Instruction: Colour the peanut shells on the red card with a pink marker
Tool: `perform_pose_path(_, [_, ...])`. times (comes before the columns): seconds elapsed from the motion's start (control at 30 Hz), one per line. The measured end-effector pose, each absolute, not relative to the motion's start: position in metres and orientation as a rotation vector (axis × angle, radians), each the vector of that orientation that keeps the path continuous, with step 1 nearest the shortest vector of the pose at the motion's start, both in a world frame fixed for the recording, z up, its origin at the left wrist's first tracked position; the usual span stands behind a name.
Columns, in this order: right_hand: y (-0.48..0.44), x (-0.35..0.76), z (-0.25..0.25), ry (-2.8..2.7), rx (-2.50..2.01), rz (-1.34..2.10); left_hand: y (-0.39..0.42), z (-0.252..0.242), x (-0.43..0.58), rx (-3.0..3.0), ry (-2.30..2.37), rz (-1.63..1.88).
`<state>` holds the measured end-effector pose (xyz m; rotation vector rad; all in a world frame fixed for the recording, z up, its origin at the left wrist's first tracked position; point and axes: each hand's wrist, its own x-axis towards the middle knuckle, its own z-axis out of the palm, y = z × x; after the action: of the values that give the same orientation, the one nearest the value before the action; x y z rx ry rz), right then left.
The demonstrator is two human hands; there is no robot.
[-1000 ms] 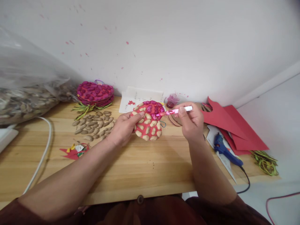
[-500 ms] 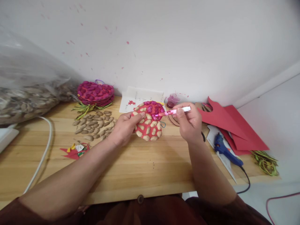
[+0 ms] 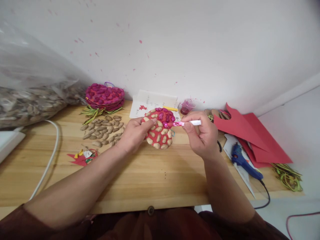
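Observation:
My left hand (image 3: 137, 132) grips the left edge of a round red disc covered with peanuts (image 3: 157, 137), thumb on top, holding it tilted above the table. The peanuts at its upper right are wet magenta; the others keep their bare tan shells. Between the thumb and fingers of my right hand (image 3: 202, 136) is a white-handled paintbrush (image 3: 195, 123). Its magenta-stained tip points left and touches the painted part of the disc. A small blue loop (image 3: 173, 133) sticks out at the disc's right edge.
Loose peanuts (image 3: 102, 129) lie left of my hands, before a stack of magenta peanut discs (image 3: 105, 96). A paint cup (image 3: 187, 106) stands by the wall. At right are red sheets (image 3: 255, 140) and a blue glue gun (image 3: 243, 161); at left, a bag of peanuts (image 3: 32, 103).
My right hand has turned slightly, and the brush now lies flatter against the disc. The whole scene has shifted a little to the right in view. My left hand keeps its grip.

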<state>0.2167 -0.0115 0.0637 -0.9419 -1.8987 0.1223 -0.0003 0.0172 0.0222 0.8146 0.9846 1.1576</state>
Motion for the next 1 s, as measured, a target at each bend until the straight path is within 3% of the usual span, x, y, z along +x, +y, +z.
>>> perform_pose_path(1.0, [-0.0118,0.2209,0.0625,-1.844,-1.021,0.143,0.0174,0.0260,-0.0001,0.736,0.958,1.171])
